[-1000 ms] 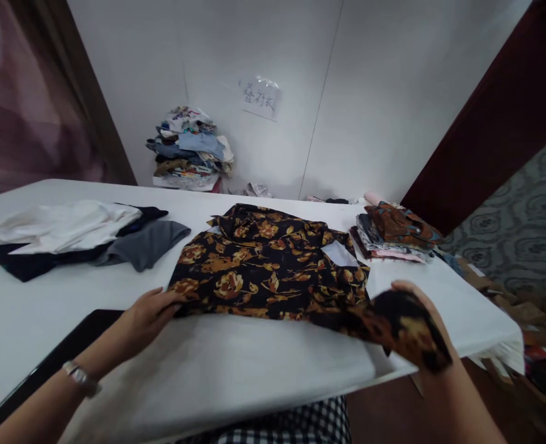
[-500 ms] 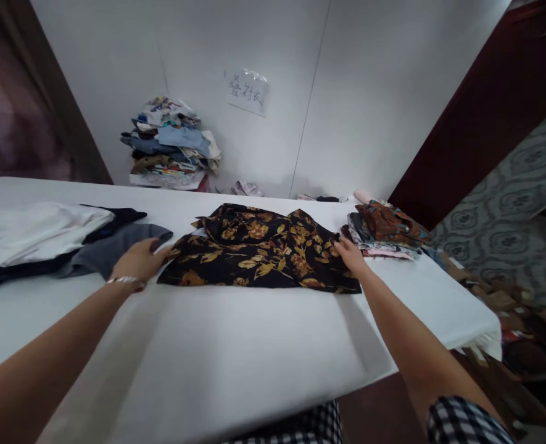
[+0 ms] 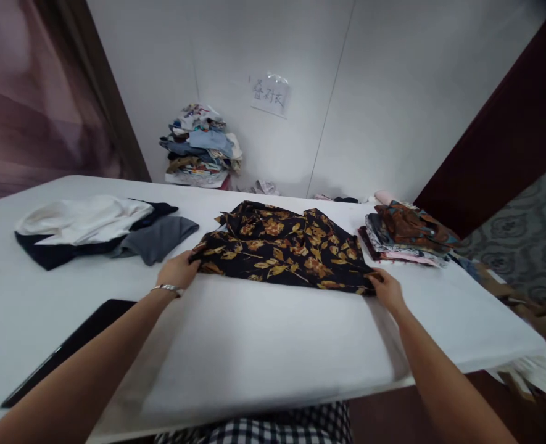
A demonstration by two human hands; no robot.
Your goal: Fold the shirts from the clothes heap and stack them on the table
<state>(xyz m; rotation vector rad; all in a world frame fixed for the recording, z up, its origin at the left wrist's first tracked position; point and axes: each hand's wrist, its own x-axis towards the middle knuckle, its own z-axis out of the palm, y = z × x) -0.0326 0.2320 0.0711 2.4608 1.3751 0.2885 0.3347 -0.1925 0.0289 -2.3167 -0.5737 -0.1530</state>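
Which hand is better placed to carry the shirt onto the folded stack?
Probably right. The right hand grips the shirt at its near right corner, beside the folded stack. The left hand holds the far corner.

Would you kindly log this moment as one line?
left hand: grips floral shirt near-left corner | right hand: grips near-right corner | shirt flat on table

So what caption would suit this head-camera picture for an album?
Left hand and right hand grip the near corners of a black-and-gold floral shirt on a white table.
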